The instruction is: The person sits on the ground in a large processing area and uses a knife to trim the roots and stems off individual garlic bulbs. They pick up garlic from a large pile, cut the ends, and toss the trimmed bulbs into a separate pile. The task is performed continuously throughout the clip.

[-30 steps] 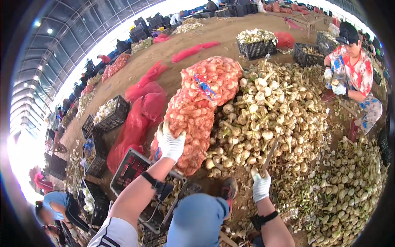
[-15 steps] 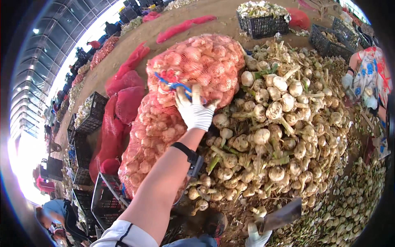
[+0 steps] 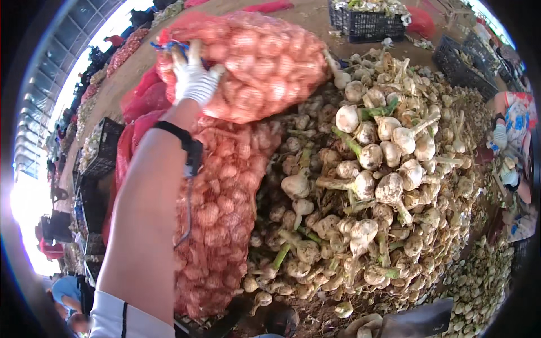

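Note:
My left hand (image 3: 195,80), in a white glove, grips the upper red mesh sack of garlic (image 3: 265,62) near its end tied with a blue cord (image 3: 168,45). That sack lies across a second full mesh sack (image 3: 217,208), its right end next to the heap of garlic bulbs (image 3: 366,186). Many bulbs in the heap still have stems and soil on them. At the lower edge my gloved right hand (image 3: 363,328), partly cut off by the frame, holds a knife with a broad rectangular blade (image 3: 418,319).
Black crates stand at the left (image 3: 103,146) and far side (image 3: 369,23). Red netting (image 3: 143,98) lies left of the sacks. A person in a flowered garment (image 3: 521,115) works at the far right. More bulbs (image 3: 479,281) cover the ground at lower right.
My left hand has pulled the tied end of the upper sack leftward, and the sack now lies more crosswise. The view has shifted too. The knife stays in my right hand.

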### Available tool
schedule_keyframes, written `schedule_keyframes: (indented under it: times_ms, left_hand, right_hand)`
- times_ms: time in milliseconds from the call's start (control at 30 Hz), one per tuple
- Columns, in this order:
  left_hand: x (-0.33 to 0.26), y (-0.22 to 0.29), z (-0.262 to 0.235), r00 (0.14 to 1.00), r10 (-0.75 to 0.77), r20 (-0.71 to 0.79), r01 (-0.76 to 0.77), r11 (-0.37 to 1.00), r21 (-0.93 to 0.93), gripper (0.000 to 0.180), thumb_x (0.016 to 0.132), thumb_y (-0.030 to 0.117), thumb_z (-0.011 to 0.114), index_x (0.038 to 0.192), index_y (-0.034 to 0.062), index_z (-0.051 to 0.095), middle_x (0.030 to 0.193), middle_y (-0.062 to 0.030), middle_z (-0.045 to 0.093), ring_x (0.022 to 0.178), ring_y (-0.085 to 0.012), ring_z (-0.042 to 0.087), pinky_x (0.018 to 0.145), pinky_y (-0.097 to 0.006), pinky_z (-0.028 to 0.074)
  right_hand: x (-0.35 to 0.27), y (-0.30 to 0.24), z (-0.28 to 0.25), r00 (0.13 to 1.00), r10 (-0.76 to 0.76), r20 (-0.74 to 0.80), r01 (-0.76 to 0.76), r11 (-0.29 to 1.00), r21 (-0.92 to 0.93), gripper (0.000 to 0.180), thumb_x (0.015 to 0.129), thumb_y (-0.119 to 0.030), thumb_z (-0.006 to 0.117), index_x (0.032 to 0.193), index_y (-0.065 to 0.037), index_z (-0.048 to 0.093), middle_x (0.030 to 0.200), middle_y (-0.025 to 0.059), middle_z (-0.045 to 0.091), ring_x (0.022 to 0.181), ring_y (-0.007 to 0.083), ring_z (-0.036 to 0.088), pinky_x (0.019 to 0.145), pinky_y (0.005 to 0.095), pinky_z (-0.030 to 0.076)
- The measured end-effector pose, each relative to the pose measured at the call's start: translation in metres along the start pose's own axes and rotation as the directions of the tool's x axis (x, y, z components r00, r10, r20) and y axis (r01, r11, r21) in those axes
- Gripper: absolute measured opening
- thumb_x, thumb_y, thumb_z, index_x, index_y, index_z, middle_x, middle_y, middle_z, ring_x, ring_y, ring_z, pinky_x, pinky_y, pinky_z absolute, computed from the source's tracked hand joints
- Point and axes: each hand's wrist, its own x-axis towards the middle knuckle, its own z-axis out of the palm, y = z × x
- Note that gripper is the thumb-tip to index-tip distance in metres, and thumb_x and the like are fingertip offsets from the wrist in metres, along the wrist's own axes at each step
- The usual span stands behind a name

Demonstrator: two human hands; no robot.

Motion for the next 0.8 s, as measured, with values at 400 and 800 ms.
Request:
schedule_keyframes:
  times_ms: [400, 800]
  left_hand:
    - [-0.012, -0.104, -0.023, 0.765, -0.103, 0.636, -0.108, 0.953, 0.284, 0.069, 0.089, 0.052, 0.046, 0.135, 0.0017, 0.035, 0.097, -0.0264, 0.062, 0.091, -0.0372, 0.062, 0.081, -0.042, 0.048]
    - [-0.079, 0.223, -0.024, 0.505, 0.399, 0.765, 0.035, 0.876, -0.481, 0.066, 0.082, 0.039, 0.061, 0.134, 0.0054, 0.039, 0.12, -0.0221, 0.053, 0.109, -0.035, 0.054, 0.092, -0.041, 0.043]
  right_hand:
    - [-0.005, -0.002, 0.022, 0.962, 0.049, -0.269, -0.053, 0.999, -0.009, 0.009, 0.088, -0.006, 0.059, 0.091, -0.005, 0.051, 0.079, 0.0092, 0.054, 0.061, 0.0146, 0.049, 0.05, 0.0241, 0.042]
    - [-0.031, -0.01, 0.035, 0.893, -0.283, -0.351, 0.21, 0.95, -0.23, 0.002, 0.088, -0.006, 0.054, 0.089, -0.004, 0.053, 0.077, 0.0059, 0.054, 0.061, 0.0117, 0.047, 0.05, 0.023, 0.04]
